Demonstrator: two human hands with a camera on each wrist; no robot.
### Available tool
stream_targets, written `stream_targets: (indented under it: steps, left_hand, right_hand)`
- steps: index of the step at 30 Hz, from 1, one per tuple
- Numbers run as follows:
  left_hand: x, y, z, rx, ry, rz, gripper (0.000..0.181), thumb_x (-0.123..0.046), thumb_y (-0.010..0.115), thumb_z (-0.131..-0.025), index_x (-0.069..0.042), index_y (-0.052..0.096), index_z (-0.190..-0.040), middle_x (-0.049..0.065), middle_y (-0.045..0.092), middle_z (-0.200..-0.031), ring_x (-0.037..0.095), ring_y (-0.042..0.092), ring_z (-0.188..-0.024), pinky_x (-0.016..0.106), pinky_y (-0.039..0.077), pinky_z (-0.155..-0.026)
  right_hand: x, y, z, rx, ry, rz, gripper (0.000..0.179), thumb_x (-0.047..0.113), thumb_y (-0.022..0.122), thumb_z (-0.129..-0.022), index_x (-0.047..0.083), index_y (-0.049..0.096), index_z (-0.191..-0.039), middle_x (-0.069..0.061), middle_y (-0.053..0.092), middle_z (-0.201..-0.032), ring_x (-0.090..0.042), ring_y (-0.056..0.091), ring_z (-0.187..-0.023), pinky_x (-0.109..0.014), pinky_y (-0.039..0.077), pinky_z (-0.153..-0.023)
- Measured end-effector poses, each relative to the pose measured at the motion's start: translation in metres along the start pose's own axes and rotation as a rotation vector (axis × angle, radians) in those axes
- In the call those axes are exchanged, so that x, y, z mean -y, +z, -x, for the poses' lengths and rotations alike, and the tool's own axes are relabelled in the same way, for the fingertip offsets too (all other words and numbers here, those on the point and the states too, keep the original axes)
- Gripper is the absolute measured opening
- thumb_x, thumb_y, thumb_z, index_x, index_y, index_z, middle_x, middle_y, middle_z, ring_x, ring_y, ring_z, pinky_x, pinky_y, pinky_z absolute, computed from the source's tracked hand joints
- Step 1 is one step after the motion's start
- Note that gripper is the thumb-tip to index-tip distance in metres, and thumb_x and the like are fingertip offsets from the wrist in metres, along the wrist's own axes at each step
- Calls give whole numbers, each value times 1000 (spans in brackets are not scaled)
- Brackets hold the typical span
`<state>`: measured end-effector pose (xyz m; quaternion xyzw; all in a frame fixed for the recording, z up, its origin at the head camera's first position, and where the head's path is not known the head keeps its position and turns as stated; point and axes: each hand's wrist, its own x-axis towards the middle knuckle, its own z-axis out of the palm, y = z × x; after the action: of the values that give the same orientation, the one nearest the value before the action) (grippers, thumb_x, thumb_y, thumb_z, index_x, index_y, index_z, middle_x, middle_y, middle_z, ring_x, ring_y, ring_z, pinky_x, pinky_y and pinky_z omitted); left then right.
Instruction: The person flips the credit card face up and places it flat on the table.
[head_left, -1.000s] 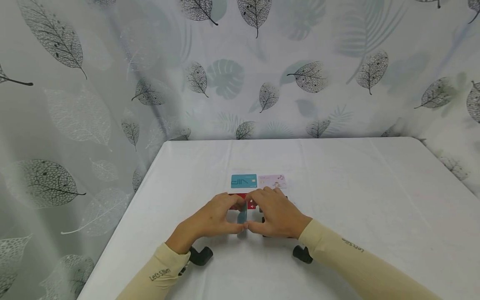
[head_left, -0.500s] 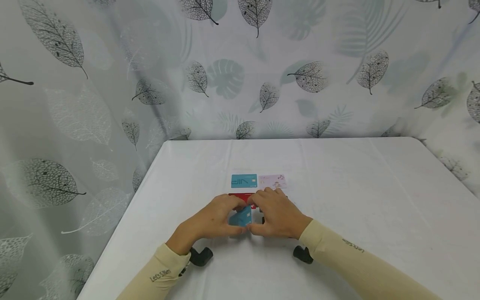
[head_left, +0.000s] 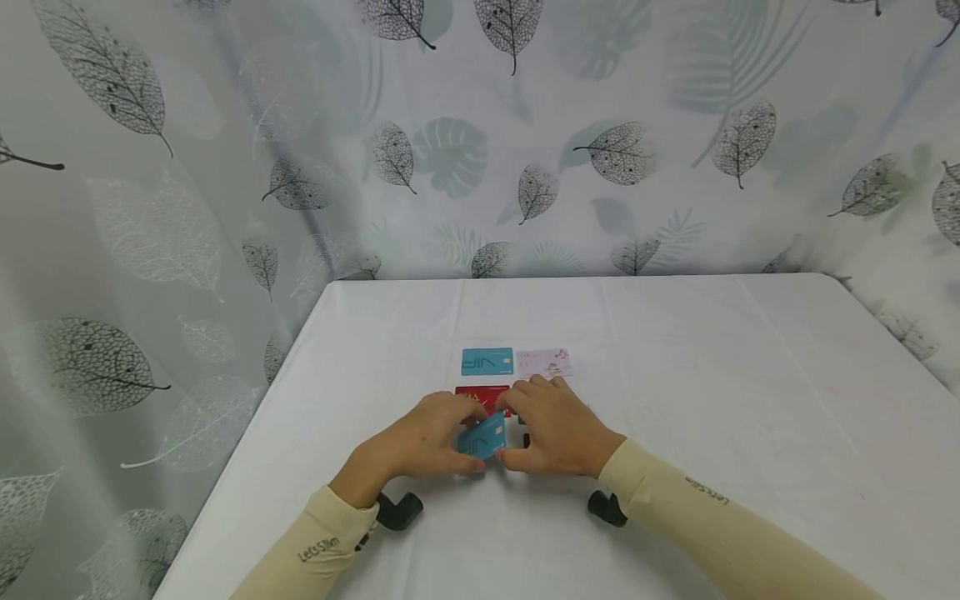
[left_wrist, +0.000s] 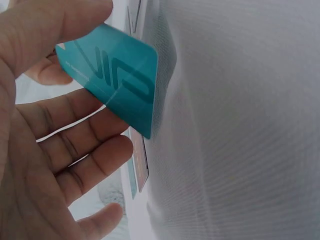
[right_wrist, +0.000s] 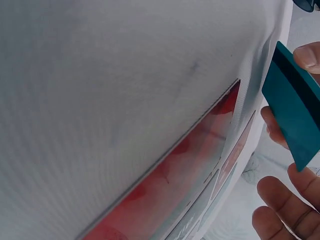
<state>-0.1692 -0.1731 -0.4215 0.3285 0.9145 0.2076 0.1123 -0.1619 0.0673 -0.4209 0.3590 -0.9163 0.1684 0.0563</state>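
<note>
A teal VIP card [head_left: 483, 435] is tilted up between my two hands, close over the white table. My left hand [head_left: 420, 437] holds its left part, thumb near the lower edge and fingers behind it, as the left wrist view shows. My right hand [head_left: 558, 429] pinches its right side between thumb and index finger. The right wrist view shows the back of the teal card [right_wrist: 292, 107] with a dark stripe. Just beyond lies a red card [head_left: 480, 396], partly covered by fingers. Under my right hand, a red-patterned card [right_wrist: 170, 170] lies flat.
Farther back on the white tablecloth [head_left: 675, 358], a second teal VIP card [head_left: 487, 362] lies beside a pink card [head_left: 544, 362]. Black wrist mounts [head_left: 400, 512] stick out below both hands. A leaf-patterned curtain [head_left: 480, 150] hangs behind and beside the table.
The teal card has turned from nearly edge-on to showing its printed face, its right end rising. My left fingers have shifted slightly, uncovering more of the red card; my right hand stays in place.
</note>
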Motion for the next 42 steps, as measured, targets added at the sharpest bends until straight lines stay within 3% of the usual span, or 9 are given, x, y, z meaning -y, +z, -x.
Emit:
stream_targets:
  steps: [10,20,27,42]
  left_hand:
    - [-1,2,-1,-1,8,-65,55,-42,86,-83,-16,66,-127,-9,64,-111,10,51,-103,33,49,-93]
    - [-6,0,-1,2,38,-151,56,-45,83,-85,-16,66,-129,-4,66,-124,16,53,-115,45,38,-116]
    - [-6,0,0,23,-10,-151,54,-44,84,-83,-17,67,-127,-3,66,-125,18,53,-116,45,38,-116]
    - [1,4,1,23,-19,-190,55,-45,83,-83,-16,68,-126,-2,66,-124,20,55,-117,47,36,-118]
  right_hand:
    - [2,0,-1,25,-42,2,51,46,80,-80,14,72,-118,1,70,-112,-19,59,-102,-42,49,-85]
    - [2,2,-2,62,-22,64,52,50,81,-78,15,75,-117,2,70,-109,-16,56,-96,-36,45,-78]
    - [2,4,-2,96,6,103,51,51,81,-79,14,76,-114,1,71,-107,-16,55,-92,-37,44,-77]
    - [1,7,-2,140,27,148,50,49,83,-78,13,76,-112,1,69,-99,-17,54,-89,-38,45,-77]
